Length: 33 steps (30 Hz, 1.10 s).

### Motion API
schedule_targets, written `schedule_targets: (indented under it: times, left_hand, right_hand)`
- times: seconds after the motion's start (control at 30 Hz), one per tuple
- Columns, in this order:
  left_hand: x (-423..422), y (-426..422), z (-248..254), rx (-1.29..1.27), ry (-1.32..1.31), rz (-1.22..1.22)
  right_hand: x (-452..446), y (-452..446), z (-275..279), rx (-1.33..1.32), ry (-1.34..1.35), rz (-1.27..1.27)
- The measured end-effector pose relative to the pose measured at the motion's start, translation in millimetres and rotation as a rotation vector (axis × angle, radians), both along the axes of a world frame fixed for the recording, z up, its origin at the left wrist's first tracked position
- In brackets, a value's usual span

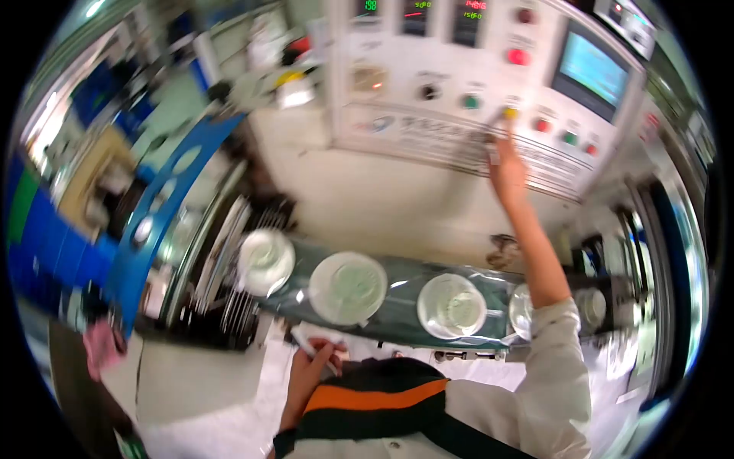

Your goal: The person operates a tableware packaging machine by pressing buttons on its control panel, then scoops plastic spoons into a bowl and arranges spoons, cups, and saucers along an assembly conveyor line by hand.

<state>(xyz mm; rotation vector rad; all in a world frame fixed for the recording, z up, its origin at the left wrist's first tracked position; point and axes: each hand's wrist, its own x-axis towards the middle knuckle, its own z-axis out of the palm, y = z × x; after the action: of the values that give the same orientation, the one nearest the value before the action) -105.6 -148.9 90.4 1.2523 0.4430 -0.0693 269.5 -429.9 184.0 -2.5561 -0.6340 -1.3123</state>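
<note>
My right hand [508,164] reaches up to the control panel [451,126], its index finger stretched out onto the yellow button [509,112]. The other fingers look curled; blur hides whether anything small is in them. Low in front of my body, my left hand [315,366] is closed around a slim white stick like a pen [303,342]. Beyond it, white round dishes with pale green, see-through contents stand in a row on a dark green, film-covered surface [397,310]: a left dish [246,264], a larger dish [325,306] and a right dish [428,325]. My right forearm partly covers another dish [521,310].
A display screen [592,69] is at the panel's upper right, with red and green buttons below it. A blue perforated bar [164,206] slants along the left. Metal racks [229,283] stand at the row's left end. A pink cloth [103,348] hangs at lower left.
</note>
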Motion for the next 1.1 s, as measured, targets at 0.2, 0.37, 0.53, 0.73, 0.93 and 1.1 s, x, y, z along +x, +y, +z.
schedule_targets:
  times: [0.2,0.37,0.53,0.73,0.93,1.1]
  left_hand:
    - [-7.8,1.7,2.6,-0.119,-0.039,0.153]
    - [-5.2,2.3,6.3,-0.065,-0.011,0.127]
    - [-1.1,2.2,-4.3,-0.035,-0.025,0.129]
    - [-2.9,1.6,8.6,-0.113,0.021,0.115]
    - [-4.7,-1.1,5.1,-0.113,0.048,0.07]
    - [-4.9,-5.2,5.7,-0.088,0.043,0.066]
  right_hand:
    - [17.7,-12.9,5.9,-0.009,0.141,-0.219]
    - [15.7,-22.6,15.1,-0.032,0.136,-0.151]
    - [27.6,-39.2,3.2,-0.044,0.116,-0.148]
    - [45.3,-49.0,-5.9,-0.008,0.115,-0.109]
    - [44.4,-45.6,-9.5,-0.014,0.114,-0.131]
    - [33.6,-38.7,2.5,-0.037,0.091,-0.068]
